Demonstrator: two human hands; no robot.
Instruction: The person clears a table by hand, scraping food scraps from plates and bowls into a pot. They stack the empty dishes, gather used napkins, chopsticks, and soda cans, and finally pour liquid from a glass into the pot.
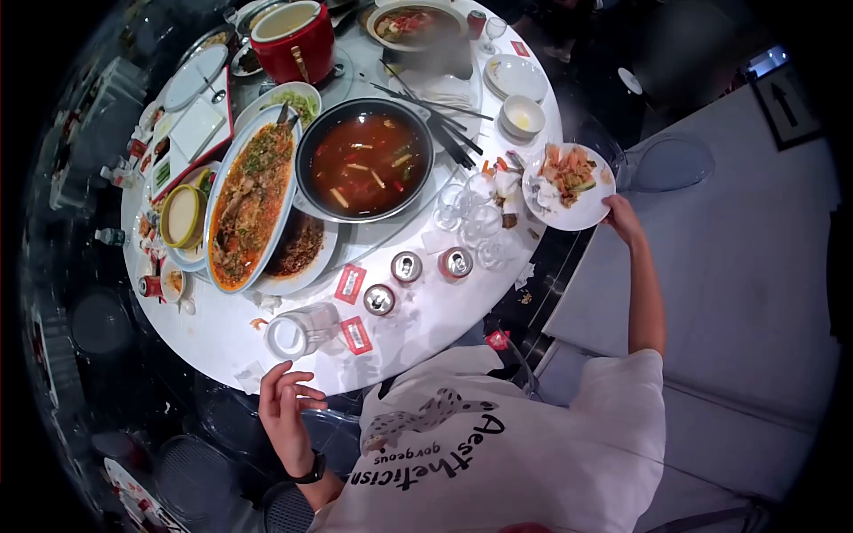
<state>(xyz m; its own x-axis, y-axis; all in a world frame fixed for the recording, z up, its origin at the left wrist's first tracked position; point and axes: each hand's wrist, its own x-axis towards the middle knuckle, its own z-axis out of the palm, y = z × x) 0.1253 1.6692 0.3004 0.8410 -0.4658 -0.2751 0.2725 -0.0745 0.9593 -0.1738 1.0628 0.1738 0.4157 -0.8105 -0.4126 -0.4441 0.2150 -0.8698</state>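
Two hands noted: my right hand (622, 218) grips the round white scrap-laden plate (569, 188), best kept level; left hand (286, 416) open, empty.

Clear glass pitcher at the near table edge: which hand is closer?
Left. The left hand hovers open just off the table edge by the clear glass pitcher, not touching. The right hand is far off, gripping a white plate of scraps.

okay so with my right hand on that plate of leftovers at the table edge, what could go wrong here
The right hand grips the plate of scraps by one rim only, so it could tip and spill. The empty glasses stand close beside it and might get knocked. The left hand hangs free, giving no support.
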